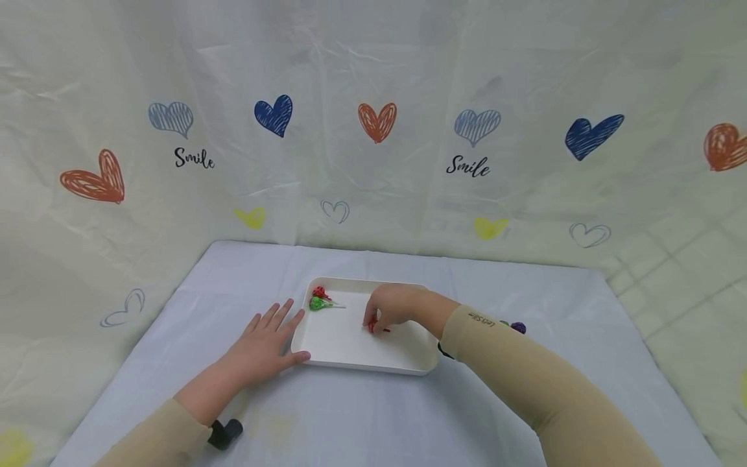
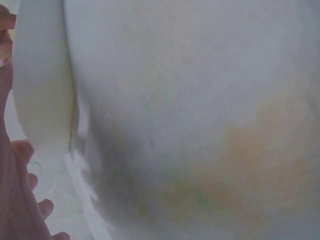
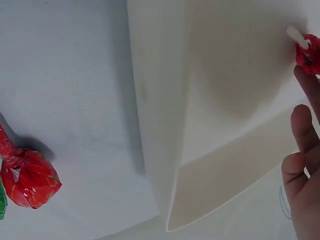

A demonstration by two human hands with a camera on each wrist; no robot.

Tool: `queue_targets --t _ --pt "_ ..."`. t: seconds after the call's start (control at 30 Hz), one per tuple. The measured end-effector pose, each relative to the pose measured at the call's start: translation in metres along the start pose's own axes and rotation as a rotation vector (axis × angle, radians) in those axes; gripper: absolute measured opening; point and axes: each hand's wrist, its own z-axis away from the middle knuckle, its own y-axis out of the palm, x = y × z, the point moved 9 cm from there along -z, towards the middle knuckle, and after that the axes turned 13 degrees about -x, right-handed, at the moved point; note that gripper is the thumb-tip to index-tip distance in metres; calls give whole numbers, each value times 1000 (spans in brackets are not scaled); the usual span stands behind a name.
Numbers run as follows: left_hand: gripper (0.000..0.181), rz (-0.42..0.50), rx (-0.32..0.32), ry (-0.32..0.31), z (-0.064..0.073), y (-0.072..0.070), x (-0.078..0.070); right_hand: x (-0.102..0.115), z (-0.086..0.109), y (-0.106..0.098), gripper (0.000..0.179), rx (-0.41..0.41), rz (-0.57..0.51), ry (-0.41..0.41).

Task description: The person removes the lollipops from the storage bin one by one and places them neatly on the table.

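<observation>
My right hand (image 1: 392, 303) is over the white tray (image 1: 350, 363) and pinches a red-wrapped lollipop (image 1: 371, 326) close to the tray floor. The right wrist view shows this lollipop's white stick at the frame edge, with a fingertip against the red wrapper. In the tray's far left corner lie another red lollipop (image 1: 319, 292) and a green lollipop (image 1: 317, 303), its stick pointing right. My left hand (image 1: 262, 347) spreads its fingers beside the tray's left end, the thumb touching the near left rim.
Right of the tray, a purple lollipop (image 1: 518, 327) and a bit of green show past my right sleeve. On the cloth in the right wrist view lies a red lollipop (image 3: 31, 177) beside a green wrapper edge (image 3: 2, 202). A heart-printed curtain (image 1: 373, 168) stands behind the table.
</observation>
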Motion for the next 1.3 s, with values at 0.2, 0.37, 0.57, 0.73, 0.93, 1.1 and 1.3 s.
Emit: queue_targets --t 0.2,0.37,0.57,0.73,0.93,1.1,1.3 --pt "95 7 2 -2 0 -1 -2 -4 3 1 16 -10 12 -13" --pt "95 11 -2 -3 1 -3 -3 -9 4 0 13 -26 4 -1" --pt "96 11 -10 1 1 -1 -1 -11 6 -6 13 -49 3 -10" --pt "98 3 -10 6 0 1 0 -9 9 -21 19 -106 -27 -40" --pt "97 7 -16 12 1 0 -1 -14 17 -29 22 -134 -47 -21" --pt "97 -5 -14 9 1 0 -1 -24 22 -33 24 -187 -49 -23" --pt "96 -17 -12 12 0 2 0 -43 30 -41 27 -240 -93 7"
